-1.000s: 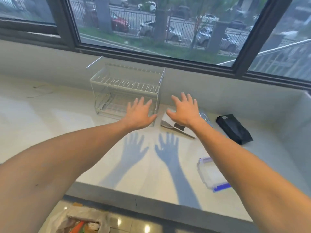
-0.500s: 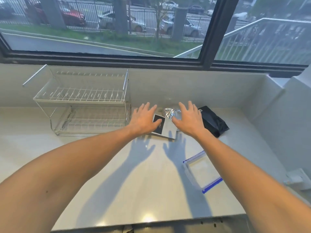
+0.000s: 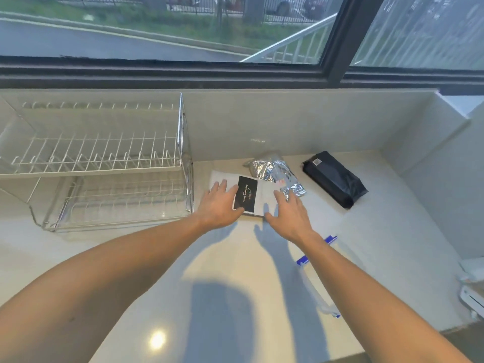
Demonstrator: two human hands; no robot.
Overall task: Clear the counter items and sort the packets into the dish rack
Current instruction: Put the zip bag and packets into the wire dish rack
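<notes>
A flat white packet (image 3: 264, 196) with a black label lies on the counter just right of the two-tier wire dish rack (image 3: 104, 163). My left hand (image 3: 218, 205) rests on the packet's left edge with spread fingers, thumb at its near edge. On the packet's right side, my right hand (image 3: 288, 213) touches it, fingers also apart. A crinkled silver foil packet (image 3: 272, 170) lies behind the white one, partly under it. Further right sits a black packet (image 3: 335, 179), untouched. Both rack tiers hold nothing.
A clear plastic container (image 3: 318, 286) with blue clips lies near the front right, partly hidden by my right forearm. The tiled wall and window sill run behind the counter (image 3: 235, 271). A white object (image 3: 471, 292) sits at the far right edge.
The view has closed in on the packets. Both hands have come down from hovering onto the two sides of the white packet.
</notes>
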